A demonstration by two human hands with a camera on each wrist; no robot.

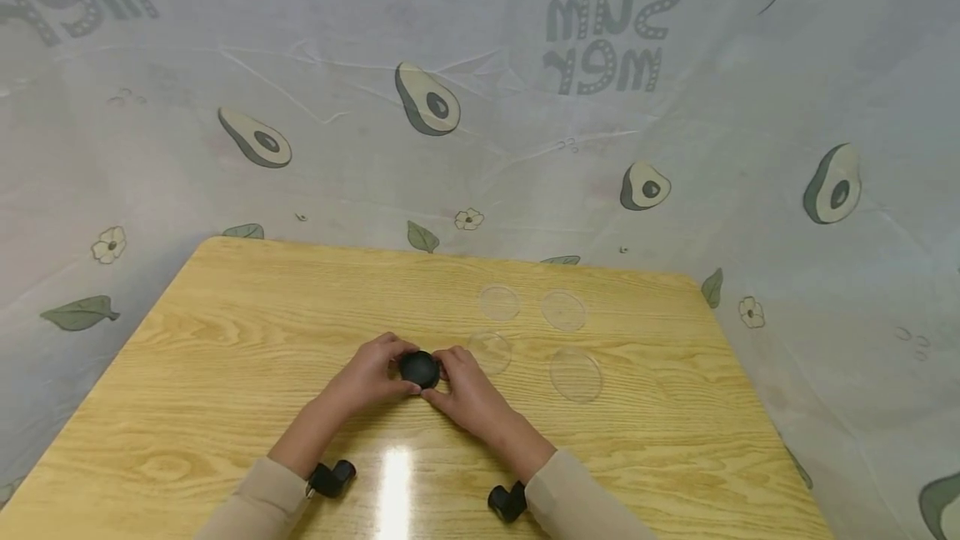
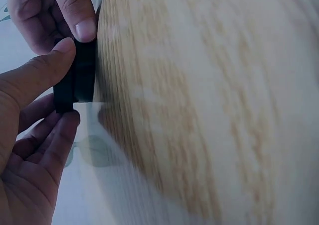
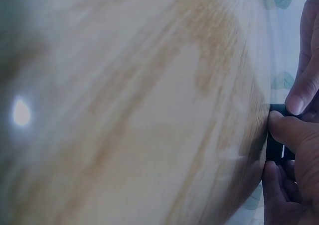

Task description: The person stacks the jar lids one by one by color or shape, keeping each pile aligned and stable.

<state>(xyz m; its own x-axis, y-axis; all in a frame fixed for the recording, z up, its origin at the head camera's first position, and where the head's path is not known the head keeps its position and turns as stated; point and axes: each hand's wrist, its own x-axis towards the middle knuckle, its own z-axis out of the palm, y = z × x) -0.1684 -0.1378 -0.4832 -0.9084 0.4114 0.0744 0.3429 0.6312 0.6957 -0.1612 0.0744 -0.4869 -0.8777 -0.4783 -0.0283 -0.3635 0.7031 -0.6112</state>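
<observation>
A small round black object (image 1: 420, 369), short and cylindrical with a flat dark top, is between both hands low over the table. From the side it shows two stacked layers; its exact kind is not clear. My left hand (image 1: 372, 371) pinches the upper layer between thumb and fingers. On the other side my right hand (image 1: 471, 397) grips the lower layer (image 2: 85, 73), its thumb (image 3: 289, 129) close to the tabletop. Parts of the black object are hidden behind the fingers. Several clear thin discs (image 1: 576, 374) lie flat to the right of my right hand.
The wood-grain table (image 1: 225, 340) ends at a pale printed cloth (image 1: 345, 132) hanging behind it and at the sides. Black wrist devices (image 1: 332, 478) sit at both cuffs. Light glares on the tabletop between the forearms.
</observation>
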